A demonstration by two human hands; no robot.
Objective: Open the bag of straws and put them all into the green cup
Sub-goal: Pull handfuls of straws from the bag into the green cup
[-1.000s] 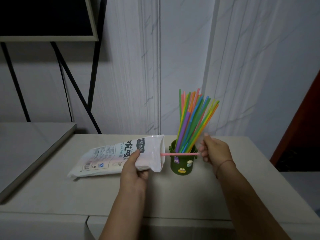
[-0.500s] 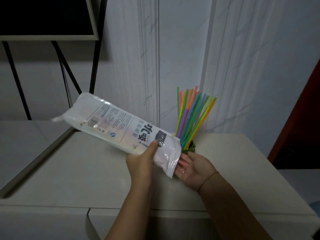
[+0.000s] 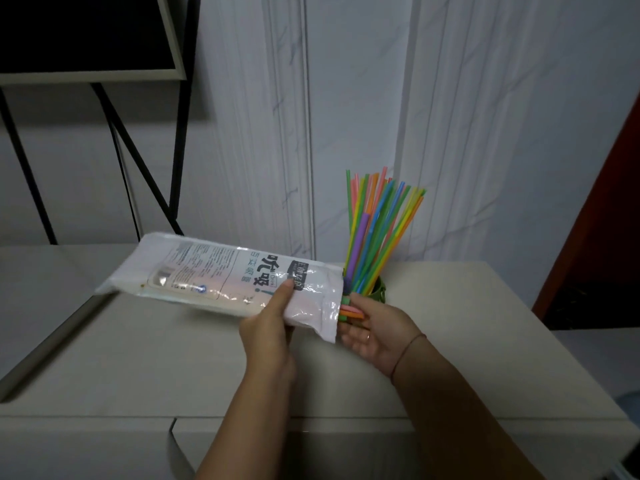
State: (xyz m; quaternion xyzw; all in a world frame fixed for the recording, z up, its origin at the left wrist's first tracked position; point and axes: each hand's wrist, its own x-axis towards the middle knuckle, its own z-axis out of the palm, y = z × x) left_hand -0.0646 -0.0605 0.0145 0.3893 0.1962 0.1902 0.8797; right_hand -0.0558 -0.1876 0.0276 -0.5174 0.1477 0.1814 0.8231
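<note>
My left hand grips the white straw bag near its open end and holds it above the table, mouth tilted down to the right. A few coloured straw ends poke out of the bag's mouth onto the fingers of my right hand, which is cupped palm-up just under the opening. Behind that hand stands the green cup, mostly hidden, with a fan of several coloured straws upright in it.
The beige table has a front edge close to me and a seam at the left beside a lower grey surface. A black metal frame stands at the back left. The white wall is right behind the cup.
The bag was lifted off the table and tilted mouth-down. My right hand went from holding a pink straw by the cup to cupping under the bag's mouth, where straw ends now slide out.
</note>
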